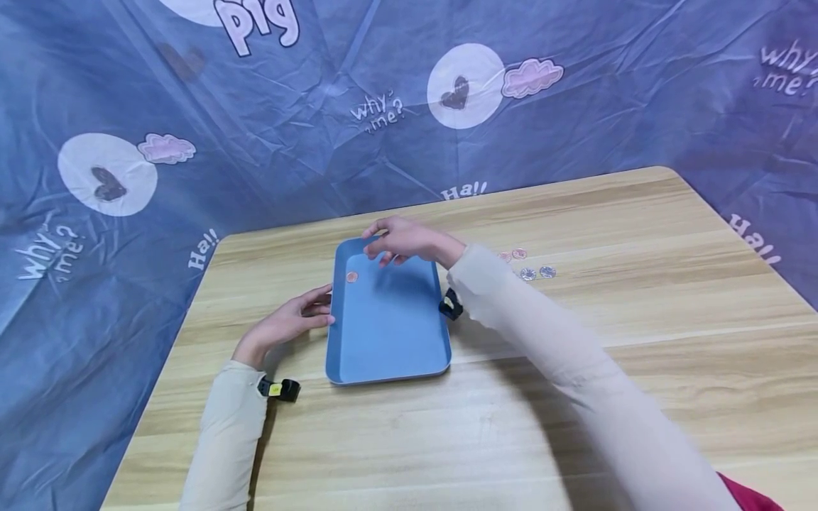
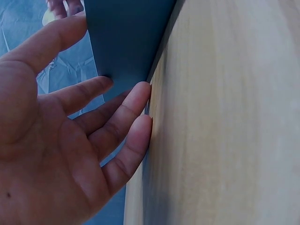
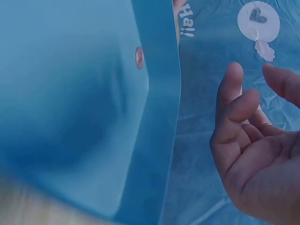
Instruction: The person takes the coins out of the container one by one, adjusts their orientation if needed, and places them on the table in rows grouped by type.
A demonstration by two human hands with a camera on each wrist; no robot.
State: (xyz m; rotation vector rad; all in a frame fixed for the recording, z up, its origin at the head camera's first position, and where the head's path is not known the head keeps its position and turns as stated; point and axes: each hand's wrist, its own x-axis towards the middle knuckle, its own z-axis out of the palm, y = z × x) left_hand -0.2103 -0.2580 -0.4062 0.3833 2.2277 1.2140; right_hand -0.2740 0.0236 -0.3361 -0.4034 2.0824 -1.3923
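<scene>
A blue rectangular tray [image 1: 396, 319] lies on the table, and one small copper-coloured coin [image 1: 352, 277] rests inside near its left wall. At the tray's left side is my left hand [image 1: 290, 319], its fingers spread and fingertips against the outer wall [image 2: 124, 42]. My right hand [image 1: 409, 240] hovers over the tray's far end with fingers loosely bent; nothing shows between finger and thumb. In the right wrist view the coin [image 3: 139, 57] sits by the tray's wall, apart from the right hand [image 3: 258, 145].
To the right of the tray, two copper-coloured coins [image 1: 519, 253] lie on the wooden table [image 1: 639, 284] beyond two silver-coloured coins [image 1: 547, 272]. The right forearm partly covers one copper-coloured coin. A blue printed cloth [image 1: 319, 128] hangs behind the table.
</scene>
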